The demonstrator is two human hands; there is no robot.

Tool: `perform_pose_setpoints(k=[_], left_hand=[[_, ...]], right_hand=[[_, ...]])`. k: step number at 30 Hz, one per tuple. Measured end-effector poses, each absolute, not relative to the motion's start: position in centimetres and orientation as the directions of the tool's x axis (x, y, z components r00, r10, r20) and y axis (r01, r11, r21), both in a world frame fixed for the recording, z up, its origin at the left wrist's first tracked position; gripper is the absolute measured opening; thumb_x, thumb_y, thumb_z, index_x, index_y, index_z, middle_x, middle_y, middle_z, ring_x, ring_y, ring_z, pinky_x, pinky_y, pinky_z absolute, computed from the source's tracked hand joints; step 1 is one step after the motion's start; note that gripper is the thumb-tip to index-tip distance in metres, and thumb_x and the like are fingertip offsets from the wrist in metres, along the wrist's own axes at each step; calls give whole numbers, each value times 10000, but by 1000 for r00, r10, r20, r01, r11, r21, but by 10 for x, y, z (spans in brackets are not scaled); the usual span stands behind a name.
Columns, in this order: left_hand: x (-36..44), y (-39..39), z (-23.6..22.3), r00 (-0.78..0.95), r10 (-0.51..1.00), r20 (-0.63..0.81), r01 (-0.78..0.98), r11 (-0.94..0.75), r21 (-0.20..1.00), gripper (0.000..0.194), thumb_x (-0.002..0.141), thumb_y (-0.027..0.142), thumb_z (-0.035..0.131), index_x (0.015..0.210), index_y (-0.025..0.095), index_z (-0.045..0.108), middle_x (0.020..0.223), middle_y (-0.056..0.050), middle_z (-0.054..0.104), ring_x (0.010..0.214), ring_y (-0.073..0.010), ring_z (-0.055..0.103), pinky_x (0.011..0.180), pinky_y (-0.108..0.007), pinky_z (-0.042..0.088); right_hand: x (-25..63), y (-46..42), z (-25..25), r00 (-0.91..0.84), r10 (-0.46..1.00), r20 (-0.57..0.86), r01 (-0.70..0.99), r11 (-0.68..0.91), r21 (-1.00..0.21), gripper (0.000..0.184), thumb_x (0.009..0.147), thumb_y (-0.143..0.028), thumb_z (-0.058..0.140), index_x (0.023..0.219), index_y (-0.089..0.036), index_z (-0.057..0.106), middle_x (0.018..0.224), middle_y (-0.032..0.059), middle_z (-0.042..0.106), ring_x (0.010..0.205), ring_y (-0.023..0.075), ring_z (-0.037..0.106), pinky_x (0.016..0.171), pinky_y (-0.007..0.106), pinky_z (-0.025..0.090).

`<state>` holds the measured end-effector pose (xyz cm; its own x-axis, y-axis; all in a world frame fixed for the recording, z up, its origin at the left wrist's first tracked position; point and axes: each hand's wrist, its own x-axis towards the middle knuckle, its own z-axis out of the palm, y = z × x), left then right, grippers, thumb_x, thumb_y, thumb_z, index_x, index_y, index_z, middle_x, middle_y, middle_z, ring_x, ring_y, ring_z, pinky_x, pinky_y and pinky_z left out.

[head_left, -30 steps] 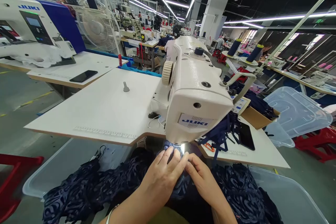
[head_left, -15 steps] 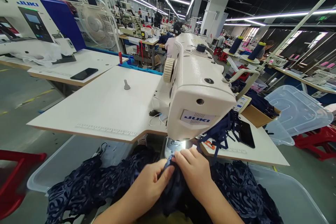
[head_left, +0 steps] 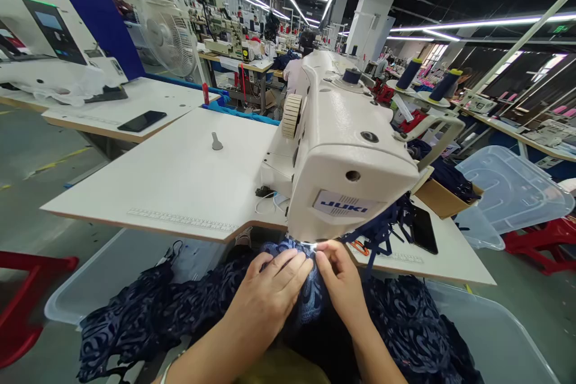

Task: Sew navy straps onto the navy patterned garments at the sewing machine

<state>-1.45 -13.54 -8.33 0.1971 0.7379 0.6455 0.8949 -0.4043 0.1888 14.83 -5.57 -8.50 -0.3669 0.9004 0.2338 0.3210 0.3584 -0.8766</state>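
A navy patterned lace garment piece (head_left: 312,299) lies under the lit needle area of the white JUKI sewing machine (head_left: 355,162) and hangs toward me. My left hand (head_left: 275,282) rests on top of it, fingers laid flat across the cloth and thumb apart. My right hand (head_left: 339,276) pinches the fabric's edge between thumb and forefinger, right at the front of the machine head. The needle and presser foot are hidden behind the machine head and my fingers.
More navy lace pieces lie in clear bins at left (head_left: 135,312) and right (head_left: 418,324). On the white table (head_left: 180,174) is a small grey metal piece (head_left: 216,142). Right of the machine are navy straps (head_left: 382,231), orange-handled snips (head_left: 360,247) and a phone (head_left: 423,230).
The bunched garment has been spread out and moved under the machine head. My left hand has gone from pinching to lying flat on it; my right hand has shifted slightly right.
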Motion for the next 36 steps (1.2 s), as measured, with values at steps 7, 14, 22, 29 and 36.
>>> perform_pose_setpoints(k=[7, 14, 22, 29, 36], left_hand=[[-3, -132, -80, 128, 744, 656, 961, -257, 104, 314, 982, 220, 394, 1232, 233, 584, 1182, 4, 666, 1085, -164, 568, 909, -362, 302], [2, -129, -81, 113, 739, 664, 970, -225, 86, 301, 979, 235, 411, 1219, 230, 592, 1175, 30, 666, 1069, -162, 565, 883, -359, 320], [4, -127, -75, 99, 716, 690, 967, -233, 102, 274, 975, 228, 435, 1176, 233, 621, 1127, 19, 683, 1027, -141, 584, 865, -335, 338], [1, -126, -70, 148, 739, 657, 966, -252, 65, 293, 987, 209, 390, 1185, 169, 601, 1094, -6, 682, 1001, -153, 580, 867, -313, 387], [-2, -128, -63, 197, 724, 661, 962, -274, 14, 313, 980, 268, 393, 1131, 135, 633, 1048, -36, 680, 972, -177, 576, 831, -289, 435]], right_hand=[[137, -45, -81, -279, 948, 153, 399, 260, -880, 159, 883, -367, 491, 865, -209, 489, 763, -8, 590, 716, 148, 572, 696, 269, 443], [137, -41, -86, -274, 948, 161, 412, 267, -871, 155, 888, -366, 475, 879, -212, 489, 766, -11, 589, 721, 151, 565, 706, 277, 436], [144, -43, -83, -319, 937, 145, 443, 282, -851, 191, 901, -403, 486, 869, -216, 505, 792, -5, 623, 747, 154, 592, 713, 265, 434], [179, -33, -83, -447, 881, 154, 483, 382, -788, 179, 897, -386, 532, 894, -220, 600, 906, 18, 636, 876, 174, 586, 813, 270, 415], [229, -23, -84, -350, 930, 113, 597, 314, -738, 240, 874, -423, 537, 772, -207, 541, 783, 2, 576, 749, 159, 535, 719, 257, 412]])
